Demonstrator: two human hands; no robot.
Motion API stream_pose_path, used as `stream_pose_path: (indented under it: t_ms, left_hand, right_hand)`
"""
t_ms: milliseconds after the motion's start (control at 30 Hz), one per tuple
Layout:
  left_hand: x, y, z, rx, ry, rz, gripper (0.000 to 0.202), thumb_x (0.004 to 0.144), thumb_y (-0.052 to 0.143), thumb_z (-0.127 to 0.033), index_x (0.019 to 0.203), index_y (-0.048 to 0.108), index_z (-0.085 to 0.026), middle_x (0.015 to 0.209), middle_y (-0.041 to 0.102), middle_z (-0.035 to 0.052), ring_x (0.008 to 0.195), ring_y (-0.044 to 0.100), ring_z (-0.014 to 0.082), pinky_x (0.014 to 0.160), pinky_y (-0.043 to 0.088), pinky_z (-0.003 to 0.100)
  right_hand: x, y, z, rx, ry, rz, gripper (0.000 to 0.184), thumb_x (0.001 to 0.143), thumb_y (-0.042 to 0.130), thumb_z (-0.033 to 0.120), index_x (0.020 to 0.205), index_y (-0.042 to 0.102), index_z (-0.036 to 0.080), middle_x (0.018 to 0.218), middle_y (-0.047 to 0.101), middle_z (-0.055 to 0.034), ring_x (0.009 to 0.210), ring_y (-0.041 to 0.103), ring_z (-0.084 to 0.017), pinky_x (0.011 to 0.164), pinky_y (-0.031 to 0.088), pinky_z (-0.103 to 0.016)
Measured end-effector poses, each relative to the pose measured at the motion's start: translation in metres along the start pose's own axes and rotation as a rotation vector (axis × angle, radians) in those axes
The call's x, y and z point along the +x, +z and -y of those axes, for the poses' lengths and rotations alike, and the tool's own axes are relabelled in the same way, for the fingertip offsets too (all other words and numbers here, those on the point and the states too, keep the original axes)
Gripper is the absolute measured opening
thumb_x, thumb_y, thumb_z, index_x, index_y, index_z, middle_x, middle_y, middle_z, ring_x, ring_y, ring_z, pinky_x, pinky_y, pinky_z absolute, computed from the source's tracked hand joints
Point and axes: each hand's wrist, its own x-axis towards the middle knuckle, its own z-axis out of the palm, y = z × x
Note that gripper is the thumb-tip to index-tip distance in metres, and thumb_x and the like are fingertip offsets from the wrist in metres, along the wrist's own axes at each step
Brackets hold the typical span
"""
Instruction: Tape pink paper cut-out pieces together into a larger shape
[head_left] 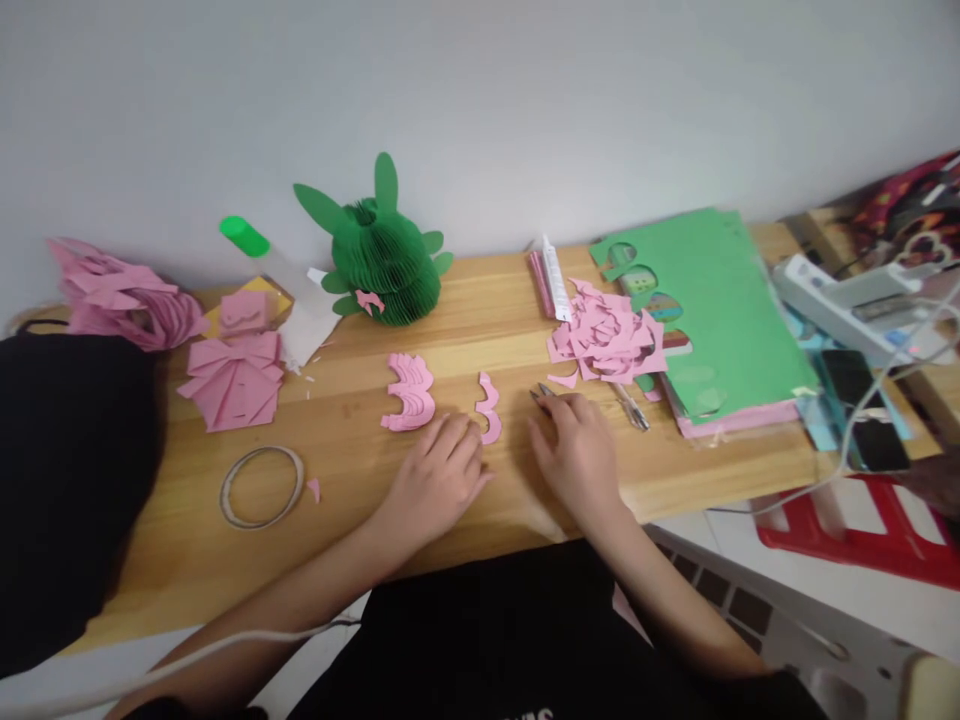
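My left hand (441, 478) rests palm down on the wooden table with its fingers laid flat, holding nothing. Just beyond its fingertips sits a stack of wavy pink paper cutouts (410, 395). A single pink paper cutout (489, 410) with scalloped edges lies to the right of that stack, close to my left fingers. My right hand (579, 460) is closed around a pair of scissors (542, 392); only the grey blade tips show past the fingers, and the handles are hidden. Ahead of it lie pink paper scraps (604, 335), with a small sliver (564, 381) nearby.
A green honeycomb paper figure (386, 255) stands against the wall. Folded pink paper pieces (232, 380), a tape roll (262, 487) and a glue stick (244, 236) are left. Right are a white tube (555, 275), pen (630, 407), green sheets (720, 310) and phone (862, 400).
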Motion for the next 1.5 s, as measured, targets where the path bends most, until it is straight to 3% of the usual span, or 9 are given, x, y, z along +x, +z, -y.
stream_pose_path:
  t_ms: [100,333,633,733,833,1000,1267,1400,1500]
  left_hand:
    - [0.009,-0.001,0.002,-0.047,-0.047,0.028,0.02,0.095,0.051,-0.019,0.091,0.069,-0.01,0.093,0.068,0.0122,0.092,0.061,0.0265,0.087,0.05,0.043]
    - [0.017,0.008,-0.005,-0.072,-0.233,0.024,0.013,0.094,0.053,-0.017,0.092,0.065,-0.014,0.087,0.065,0.0087,0.083,0.059,0.0253,0.076,0.048,0.04]
    - [0.011,0.012,-0.004,-0.195,-0.461,0.003,0.014,0.086,0.067,-0.024,0.097,0.063,-0.016,0.101,0.064,0.0093,0.096,0.059,0.0277,0.083,0.05,0.042]
    - [0.012,0.01,-0.005,-0.218,-0.501,-0.007,0.018,0.087,0.065,-0.024,0.103,0.062,-0.016,0.106,0.064,0.0108,0.099,0.059,0.0285,0.085,0.05,0.044]
    - [0.011,0.01,-0.007,-0.218,-0.531,-0.026,0.035,0.088,0.062,-0.026,0.12,0.057,-0.013,0.119,0.06,0.0168,0.109,0.057,0.0324,0.091,0.049,0.048]
    - [0.008,0.014,-0.007,-0.156,-0.556,-0.027,0.04,0.091,0.059,-0.033,0.122,0.057,-0.008,0.124,0.059,0.0209,0.114,0.056,0.0359,0.095,0.048,0.05]
    - [0.009,0.013,-0.005,-0.145,-0.594,0.033,0.041,0.088,0.062,-0.031,0.123,0.06,-0.01,0.13,0.057,0.0222,0.12,0.052,0.038,0.098,0.045,0.052]
    - [0.014,0.011,-0.005,-0.292,-0.643,0.022,0.036,0.084,0.064,-0.023,0.119,0.063,-0.015,0.133,0.054,0.0204,0.124,0.049,0.0393,0.102,0.041,0.056]
    - [0.017,0.01,-0.006,-0.396,-0.673,-0.007,0.026,0.082,0.064,-0.018,0.108,0.067,-0.017,0.132,0.054,0.0184,0.125,0.048,0.0391,0.103,0.038,0.058]
  right_hand:
    - [0.018,-0.002,0.023,0.047,-0.035,0.165,0.024,0.093,0.052,0.025,0.108,0.066,0.013,0.1,0.068,-0.0156,0.093,0.063,-0.03,0.078,0.048,-0.037]
    - [0.057,-0.004,0.048,0.041,-0.054,0.212,0.023,0.096,0.046,0.025,0.097,0.067,0.014,0.099,0.064,-0.0158,0.083,0.065,-0.026,0.066,0.044,-0.033]
    - [0.075,0.0,0.033,0.211,-0.131,0.312,0.01,0.084,0.067,0.022,0.09,0.07,0.015,0.088,0.063,-0.005,0.07,0.062,-0.014,0.069,0.05,-0.026]
    - [0.074,0.001,0.03,0.229,-0.148,0.321,0.018,0.083,0.067,0.019,0.099,0.071,0.013,0.091,0.063,-0.0069,0.073,0.062,-0.015,0.071,0.051,-0.027]
    - [0.072,0.001,0.033,0.232,-0.185,0.333,0.024,0.089,0.06,0.02,0.11,0.071,0.013,0.096,0.062,-0.01,0.078,0.063,-0.017,0.077,0.052,-0.03]
    - [0.07,0.003,0.041,0.205,-0.264,0.32,0.038,0.094,0.048,0.016,0.13,0.063,0.016,0.112,0.058,-0.0167,0.104,0.058,-0.029,0.094,0.047,-0.044]
    - [0.078,0.013,0.032,0.373,-0.366,0.323,0.029,0.088,0.049,0.009,0.105,0.072,0.015,0.105,0.057,-0.0135,0.103,0.055,-0.027,0.096,0.046,-0.044]
    - [0.083,0.014,0.025,0.551,-0.363,0.323,0.02,0.085,0.051,0.008,0.09,0.069,0.017,0.094,0.059,-0.0089,0.094,0.058,-0.022,0.092,0.048,-0.041]
    - [0.084,0.016,0.019,0.709,-0.337,0.348,0.016,0.082,0.053,0.011,0.09,0.065,0.017,0.088,0.062,-0.0054,0.082,0.061,-0.018,0.08,0.052,-0.037]
